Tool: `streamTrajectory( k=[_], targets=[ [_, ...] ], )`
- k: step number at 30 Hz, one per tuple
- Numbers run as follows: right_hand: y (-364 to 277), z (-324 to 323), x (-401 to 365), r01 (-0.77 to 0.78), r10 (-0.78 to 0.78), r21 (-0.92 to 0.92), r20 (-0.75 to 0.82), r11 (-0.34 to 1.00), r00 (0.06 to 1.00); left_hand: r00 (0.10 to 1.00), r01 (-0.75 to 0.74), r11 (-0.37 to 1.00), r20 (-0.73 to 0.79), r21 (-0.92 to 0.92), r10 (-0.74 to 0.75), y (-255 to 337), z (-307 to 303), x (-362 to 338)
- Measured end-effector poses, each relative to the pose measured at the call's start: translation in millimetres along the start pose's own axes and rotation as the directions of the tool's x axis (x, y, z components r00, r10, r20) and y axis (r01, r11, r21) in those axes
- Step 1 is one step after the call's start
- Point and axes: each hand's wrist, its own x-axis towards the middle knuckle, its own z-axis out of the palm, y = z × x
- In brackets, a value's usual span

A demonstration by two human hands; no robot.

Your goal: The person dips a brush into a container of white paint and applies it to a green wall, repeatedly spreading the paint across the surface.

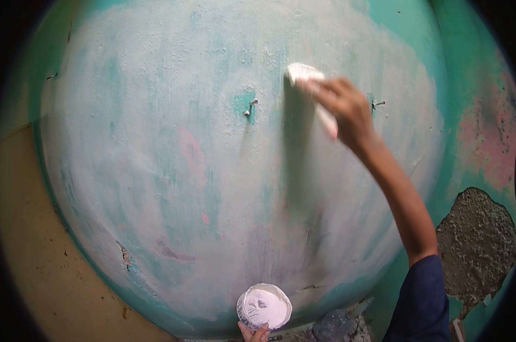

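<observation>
A paintbrush point(303, 73), its bristles coated white, is gripped in my right hand point(349, 111). Its bristles are against or close to the wall point(155, 148), right of the upper middle, and its handle slants down behind my fingers; motion blurs it somewhat. Patchy white paint covers most of the turquoise wall. Low in the view, my left hand point(253, 333) is wrapped around the bottom of a round tub point(242, 317). White paint point(269, 310) with dark streaks lies in the tub, and white smears coat its rim.
Bent nails point(250, 107) stick out of the wall's middle, with another nail point(378, 105) beyond my right wrist. Broken plaster point(477, 245) exposes rough grey material at the right. A tan panel point(35, 228) borders the left side. Rubble point(338, 326) lies at the wall's foot.
</observation>
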Motion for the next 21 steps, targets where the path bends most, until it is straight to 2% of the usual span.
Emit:
streamTrajectory(
  k=[1, 3, 5, 6, 7, 9, 10, 12, 13, 14, 15, 17, 19, 20, 21],
  targets=[
    [-16.2, -4.0, -12.5, -0.006, 0.006, -0.024, 0.026, 1.000, 1.000, 1.000, -0.011, 1.000, 0.003, -0.005, 0.011, -1.5, -1.8, 4.3],
    [-45.9, -10.7, -43.1, 0.026, -0.028, 0.068, 0.031, 0.997, 0.999, 0.995, 0.080, 0.996, -0.053, -0.033, -0.082, -5.6, -2.7, 6.9],
    [-69.9, -23.7, -63.5, 0.039, -0.057, 0.148, 0.118, 0.988, 0.991, 0.996, 0.064, 0.998, -0.054, -0.025, -0.065, -10.0, -1.2, 5.2],
    [-74.3, -27.0, -67.2, 0.003, -0.036, 0.224, 0.144, 0.975, 0.989, 1.000, -0.006, 0.999, -0.026, 0.039, 0.007, -19.8, -9.5, 7.2],
    [-69.6, -29.1, -65.0, 0.003, -0.036, 0.224, 0.143, 0.975, 0.989, 0.997, -0.077, 0.992, 0.007, 0.102, 0.077, -25.6, -13.4, 7.5],
    [-46.9, -30.5, -50.6, -0.173, 0.082, 0.371, 0.249, 0.913, 0.965, 0.999, -0.038, 0.999, -0.028, 0.033, 0.039, -12.0, 7.1, -0.7],
    [-28.3, -22.7, -36.9, -0.170, 0.097, 0.332, 0.225, 0.928, 0.970, 0.998, 0.000, 0.999, -0.061, -0.037, -0.002, -5.9, 14.5, -4.4],
    [12.0, -9.0, 6.4, -0.068, 0.074, 0.258, -0.012, 0.964, 0.997, 1.000, -0.014, 1.000, -0.023, -0.026, 0.014, -5.5, 15.8, -7.8],
    [27.9, -5.5, 26.6, -0.082, 0.097, 0.234, -0.055, 0.969, 0.994, 1.000, -0.024, 1.000, 0.011, -0.014, 0.024, -6.2, 15.2, -8.8],
    [39.9, -5.0, 46.0, -0.019, 0.054, 0.219, -0.156, 0.976, 0.986, 1.000, -0.023, 1.000, 0.010, -0.012, 0.023, -6.5, 14.0, -7.8],
    [48.3, -1.7, 57.1, -0.076, 0.111, 0.224, -0.147, 0.971, 0.983, 1.000, 0.018, 1.000, -0.006, 0.003, -0.018, -7.0, 13.1, -5.8],
    [48.8, 4.2, 57.3, -0.069, 0.074, 0.074, -0.067, 0.995, 0.995, 0.998, 0.060, 0.998, -0.027, 0.015, -0.059, 0.3, 20.8, -9.1],
    [24.3, -0.5, 32.3, 0.007, -0.006, -0.044, 0.016, 0.999, 1.000, 0.985, 0.118, 0.993, -0.123, -0.001, -0.117, 9.5, 29.5, -15.3],
    [6.4, -4.7, 15.7, 0.052, -0.051, -0.035, 0.026, 0.998, 0.998, 0.985, 0.118, 0.993, -0.123, -0.004, -0.118, 1.2, 21.8, -12.6],
    [-15.4, -13.9, -2.0, 0.057, -0.060, 0.047, 0.063, 0.997, 0.996, 0.996, 0.044, 0.999, -0.081, 0.016, -0.043, -13.5, 6.9, -8.5]
  ],
)
